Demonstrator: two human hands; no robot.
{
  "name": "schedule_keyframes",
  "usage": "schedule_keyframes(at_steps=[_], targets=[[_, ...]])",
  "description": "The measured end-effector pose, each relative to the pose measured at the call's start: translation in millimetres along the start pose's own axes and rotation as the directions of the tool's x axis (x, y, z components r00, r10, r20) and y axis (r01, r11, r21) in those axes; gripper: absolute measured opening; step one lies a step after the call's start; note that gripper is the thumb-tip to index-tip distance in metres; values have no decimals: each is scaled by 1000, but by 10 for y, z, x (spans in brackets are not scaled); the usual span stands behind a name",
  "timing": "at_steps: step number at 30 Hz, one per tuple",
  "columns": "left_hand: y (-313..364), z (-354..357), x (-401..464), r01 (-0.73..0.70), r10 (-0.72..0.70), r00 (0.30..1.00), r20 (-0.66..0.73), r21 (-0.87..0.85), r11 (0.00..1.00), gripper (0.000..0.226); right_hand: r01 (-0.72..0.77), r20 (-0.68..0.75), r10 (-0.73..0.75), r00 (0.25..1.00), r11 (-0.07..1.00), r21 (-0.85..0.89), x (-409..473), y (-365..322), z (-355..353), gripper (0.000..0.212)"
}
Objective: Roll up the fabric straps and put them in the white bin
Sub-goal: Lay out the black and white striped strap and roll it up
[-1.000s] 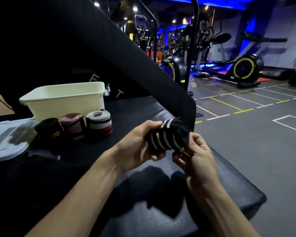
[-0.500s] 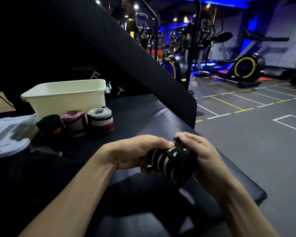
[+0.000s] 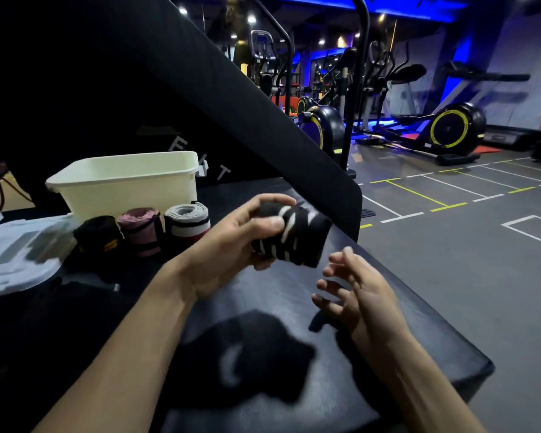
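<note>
Gym floor stretches off to the right under blue lighting, with a black padded bench (image 3: 294,301) filling the foreground and its angled back pad (image 3: 231,89) rising across the upper left. Above that bench, the left hand (image 3: 231,245) grips a rolled black strap with white stripes (image 3: 294,235), fingers curled over its top and thumb pressed across the stripes; the roll is tight, tilted, and held clear of the padding. Just below and to the right, the right hand (image 3: 353,292) hangs apart from the roll with fingers spread and loosely bent, holding nothing. Further left on the bench three more rolled straps stand in a row touching one another: a black roll with yellow marks (image 3: 99,235), a pink roll (image 3: 141,229), and a grey roll with white and red bands (image 3: 186,225). Directly behind them sits the white bin (image 3: 128,189), its open top showing nothing that can be made out. Clear plastic packaging (image 3: 16,248) lies at the left edge. Nearer the camera a crumpled dark cloth with a pale mark (image 3: 247,364) lies on the pad, blurred. Beyond the bench, exercise bikes with yellow-rimmed wheels (image 3: 453,129) stand on grey flooring marked with white and yellow lines (image 3: 419,195).
</note>
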State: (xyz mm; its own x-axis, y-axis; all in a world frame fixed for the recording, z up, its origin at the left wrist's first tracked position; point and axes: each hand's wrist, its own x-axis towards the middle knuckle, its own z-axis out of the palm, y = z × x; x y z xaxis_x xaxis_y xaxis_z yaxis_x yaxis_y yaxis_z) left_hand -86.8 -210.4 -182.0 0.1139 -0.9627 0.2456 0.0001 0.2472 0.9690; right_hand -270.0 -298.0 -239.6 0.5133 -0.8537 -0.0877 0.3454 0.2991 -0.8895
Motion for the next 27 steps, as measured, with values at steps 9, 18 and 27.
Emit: schedule_keyframes(at_steps=[9,18,27], targets=[[-45,-86,6,-104,134,991,-12,561,822,69,82,151,-62,987,988,-131,-115,11,78,41],[252,0,-169,-26,138,988,-67,812,583,41,250,368,-94,925,881,-402,-230,174,210,36],[635,-1349,-1114,525,208,764,-611,776,350,41,332,450,-82,889,793,-511,-289,337,363,18]])
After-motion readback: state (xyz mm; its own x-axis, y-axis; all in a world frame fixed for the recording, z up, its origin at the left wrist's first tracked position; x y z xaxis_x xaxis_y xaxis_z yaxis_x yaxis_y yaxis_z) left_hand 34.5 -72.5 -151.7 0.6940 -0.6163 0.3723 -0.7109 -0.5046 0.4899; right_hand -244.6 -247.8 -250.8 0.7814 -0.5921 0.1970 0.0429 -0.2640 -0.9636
